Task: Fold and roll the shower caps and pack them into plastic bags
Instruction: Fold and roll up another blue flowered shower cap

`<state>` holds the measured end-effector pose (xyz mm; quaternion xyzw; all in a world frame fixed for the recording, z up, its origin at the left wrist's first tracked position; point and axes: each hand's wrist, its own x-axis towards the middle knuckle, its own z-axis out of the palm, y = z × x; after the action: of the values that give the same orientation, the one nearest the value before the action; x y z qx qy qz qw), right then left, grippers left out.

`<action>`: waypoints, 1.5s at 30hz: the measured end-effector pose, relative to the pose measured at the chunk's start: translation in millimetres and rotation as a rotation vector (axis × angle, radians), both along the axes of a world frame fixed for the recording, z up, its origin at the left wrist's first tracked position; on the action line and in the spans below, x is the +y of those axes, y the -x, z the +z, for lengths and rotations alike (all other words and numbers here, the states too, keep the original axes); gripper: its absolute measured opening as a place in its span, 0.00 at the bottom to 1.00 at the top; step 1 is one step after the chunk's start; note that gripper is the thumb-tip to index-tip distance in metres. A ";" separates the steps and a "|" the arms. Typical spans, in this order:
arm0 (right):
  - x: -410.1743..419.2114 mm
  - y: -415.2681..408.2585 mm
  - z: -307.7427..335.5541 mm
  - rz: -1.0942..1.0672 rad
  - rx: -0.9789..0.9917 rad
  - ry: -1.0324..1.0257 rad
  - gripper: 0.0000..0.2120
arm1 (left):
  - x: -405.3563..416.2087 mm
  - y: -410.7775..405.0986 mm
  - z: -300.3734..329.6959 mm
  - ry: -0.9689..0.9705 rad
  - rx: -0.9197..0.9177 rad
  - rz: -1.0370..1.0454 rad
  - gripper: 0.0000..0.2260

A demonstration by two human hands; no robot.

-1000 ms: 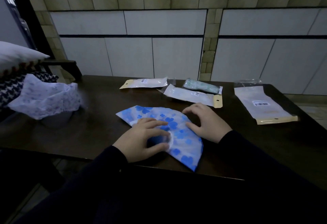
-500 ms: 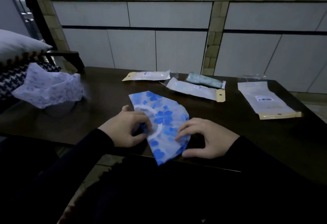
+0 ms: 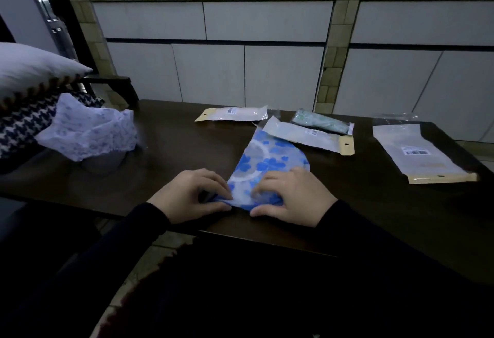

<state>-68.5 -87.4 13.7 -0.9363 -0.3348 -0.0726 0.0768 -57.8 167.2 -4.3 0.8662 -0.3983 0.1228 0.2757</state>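
A blue flower-print shower cap (image 3: 267, 161), folded into a wedge, lies on the dark table (image 3: 187, 145) with its narrow end toward me. My left hand (image 3: 187, 196) pinches that near end from the left. My right hand (image 3: 291, 198) pinches it from the right, fingers curled over the turned-up edge. Three flat plastic bags lie beyond: one at the back (image 3: 232, 114), one just past the cap (image 3: 310, 136), and one at the right (image 3: 419, 153). A packed bag holding a green roll (image 3: 320, 121) lies behind the middle bag.
A pile of pale printed shower caps (image 3: 88, 132) sits on a bowl at the table's left. Cushions (image 3: 29, 70) lie on a chair further left. A tiled wall (image 3: 240, 51) stands close behind the table. The table's near edge runs just under my wrists.
The cap has been turned so its narrow end points at me. Both hands have moved to that end and now pinch it, lifting the edge into a first turn.
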 end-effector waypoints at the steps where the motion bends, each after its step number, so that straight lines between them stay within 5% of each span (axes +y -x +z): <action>1: -1.0 -1.0 -0.5 0.015 0.002 0.016 0.20 | 1.4 -1.1 -1.9 0.005 0.021 0.000 0.11; 7: -7.4 -0.1 -15.0 0.048 -0.011 -0.099 0.20 | 0.5 -1.3 -3.4 0.104 0.054 0.017 0.06; 10: -10.7 -0.5 -13.6 -0.010 0.083 -0.201 0.12 | -4.4 -6.4 -1.5 0.125 0.216 0.100 0.06; 18: -6.4 -9.9 -17.1 -0.198 0.279 -0.406 0.07 | -16.1 -25.3 10.6 -0.066 0.385 0.221 0.05; 22: -6.0 -10.5 -17.9 -0.210 0.331 -0.430 0.05 | -24.3 -23.1 12.9 -0.179 0.288 0.314 0.05; 25: -6.0 -5.1 -19.3 -0.130 0.195 -0.290 0.07 | -26.2 -19.0 7.8 -0.307 0.082 0.391 0.10; 29: -5.9 -0.7 -22.7 -0.050 0.019 -0.199 0.10 | -15.1 -18.4 -3.7 -0.115 -0.163 0.258 0.10; 35: -15.2 -3.6 -20.1 -0.007 -0.087 -0.078 0.23 | -0.2 -26.2 -5.3 -0.075 0.006 0.039 0.19; 38: -19.5 -9.4 -16.0 0.005 0.058 -0.118 0.21 | 1.8 -29.1 -3.7 -0.100 0.050 0.054 0.21; 41: -21.4 -14.6 -16.5 0.043 -0.019 -0.100 0.19 | 0.0 -30.3 -3.0 -0.123 0.080 0.067 0.19; 45: -20.7 -13.6 -19.9 0.081 -0.108 -0.105 0.19 | -3.4 -26.7 -7.2 -0.120 -0.135 0.007 0.14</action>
<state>-54.9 -108.1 -6.2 -0.9113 -0.3720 -0.1375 0.1105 -31.1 163.7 -11.4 0.8723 -0.4196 0.1576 0.1952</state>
